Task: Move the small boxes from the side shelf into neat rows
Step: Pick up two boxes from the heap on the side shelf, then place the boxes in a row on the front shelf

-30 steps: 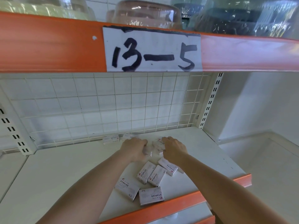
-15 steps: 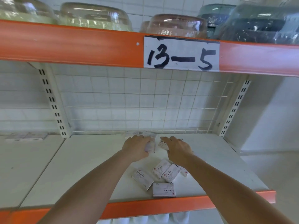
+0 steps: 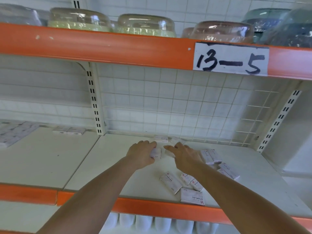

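Far left: a blurred pile of flat pale packets point(image 3: 16, 133) lies on the neighbouring white shelf board, well to the left of your hands, with a short row of small white boxes point(image 3: 69, 131) against the back wall nearer to you.
Upright: a white slotted metal post point(image 3: 94, 102) stands between that side bay and the bay you are reaching into.
Left hand: your left hand point(image 3: 142, 153) rests knuckles up on the white shelf board point(image 3: 108, 166), fingers curled round a small white staple box point(image 3: 156, 153) that shows at your fingertips.
Beyond the grip: two more small white cartons point(image 3: 161, 139) sit just behind both hands, against the foot of the white wire grid back point(image 3: 185, 107).
Right hand: your right hand point(image 3: 184, 155) lies beside the left, index finger stretched toward it, touching another small white box point(image 3: 169, 152); you cannot tell whether it is pinching that box or only pressing on it.
Nearer than the grip: three white boxes printed STAPLES point(image 3: 170, 182) lie loose and askew under your right forearm, and a fourth flat one point(image 3: 192, 196) sits by the orange shelf lip point(image 3: 152, 208).
Right of the grip: four further staple boxes point(image 3: 211, 156) lie in untidy pairs just past your right wrist.
Overhead: a white paper label reading 13-5 point(image 3: 231, 59) is stuck on the upper orange beam, under clear plastic-wrapped bowls point(image 3: 146, 24).
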The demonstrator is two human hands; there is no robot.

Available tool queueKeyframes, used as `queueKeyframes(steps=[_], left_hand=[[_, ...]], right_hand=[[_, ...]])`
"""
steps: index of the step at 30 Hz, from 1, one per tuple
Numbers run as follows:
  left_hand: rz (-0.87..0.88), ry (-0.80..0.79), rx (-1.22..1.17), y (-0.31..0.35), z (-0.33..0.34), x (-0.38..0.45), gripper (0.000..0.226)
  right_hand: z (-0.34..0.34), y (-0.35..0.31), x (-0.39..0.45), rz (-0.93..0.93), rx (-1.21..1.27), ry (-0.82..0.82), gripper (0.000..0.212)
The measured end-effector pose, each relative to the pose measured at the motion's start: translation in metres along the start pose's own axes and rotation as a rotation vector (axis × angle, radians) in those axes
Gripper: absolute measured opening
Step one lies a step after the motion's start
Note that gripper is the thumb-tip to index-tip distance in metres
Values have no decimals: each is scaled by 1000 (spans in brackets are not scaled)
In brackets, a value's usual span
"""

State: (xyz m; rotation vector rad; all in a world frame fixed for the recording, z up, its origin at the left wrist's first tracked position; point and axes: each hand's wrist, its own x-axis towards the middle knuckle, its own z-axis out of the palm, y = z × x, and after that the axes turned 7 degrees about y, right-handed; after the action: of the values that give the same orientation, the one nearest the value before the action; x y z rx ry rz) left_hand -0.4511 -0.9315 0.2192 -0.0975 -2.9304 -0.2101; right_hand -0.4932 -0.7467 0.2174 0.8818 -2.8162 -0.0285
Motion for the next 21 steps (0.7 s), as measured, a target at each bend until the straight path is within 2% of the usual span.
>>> queueKeyframes(steps=[9,21], left_hand=[[-4,41,7,-62,-18,-27,29],[-38,31,30,-174,-46,-76,29]], right_hand=[[-8,-58,15,-19,8,27,66],[-12,-177,43,-22,13,44,66]])
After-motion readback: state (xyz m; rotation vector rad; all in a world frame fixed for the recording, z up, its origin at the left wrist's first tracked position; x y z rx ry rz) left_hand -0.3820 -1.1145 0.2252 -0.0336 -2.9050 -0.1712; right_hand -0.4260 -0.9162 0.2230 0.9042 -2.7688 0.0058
